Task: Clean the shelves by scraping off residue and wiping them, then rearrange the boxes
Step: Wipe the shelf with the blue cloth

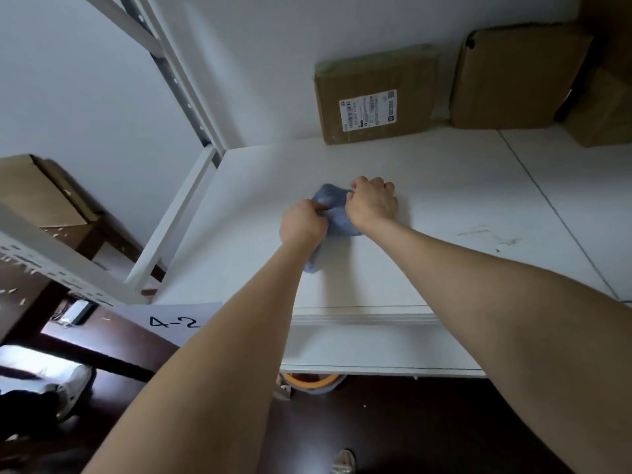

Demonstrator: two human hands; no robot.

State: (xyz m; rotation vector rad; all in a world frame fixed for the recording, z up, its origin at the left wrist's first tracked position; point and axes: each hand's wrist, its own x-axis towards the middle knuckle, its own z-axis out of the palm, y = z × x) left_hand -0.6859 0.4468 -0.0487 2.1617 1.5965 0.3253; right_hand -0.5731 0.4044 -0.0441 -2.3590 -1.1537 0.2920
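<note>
Shelf (461, 186): white board across mid-frame, scuff marks (492, 236) at right.
Blue cloth (333, 203): bunched on the shelf, centre frame.
Left hand (302, 225): curled fingers pinch the cloth's left fold.
Right hand (372, 203): fist grips the cloth's right edge.
Boxes: labelled box (372, 94) and plain box (513, 73), upper right.

1 head-worn wide-angle view sat above the white shelf (461, 186), faced forward and down, close to its surface; cardboard boxes (372, 97) lay at frame top, dark floor (410, 422) at frame bottom.

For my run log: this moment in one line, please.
wipe step; left hand, right hand grip blue cloth on shelf; residue marks to right; boxes at back
</note>
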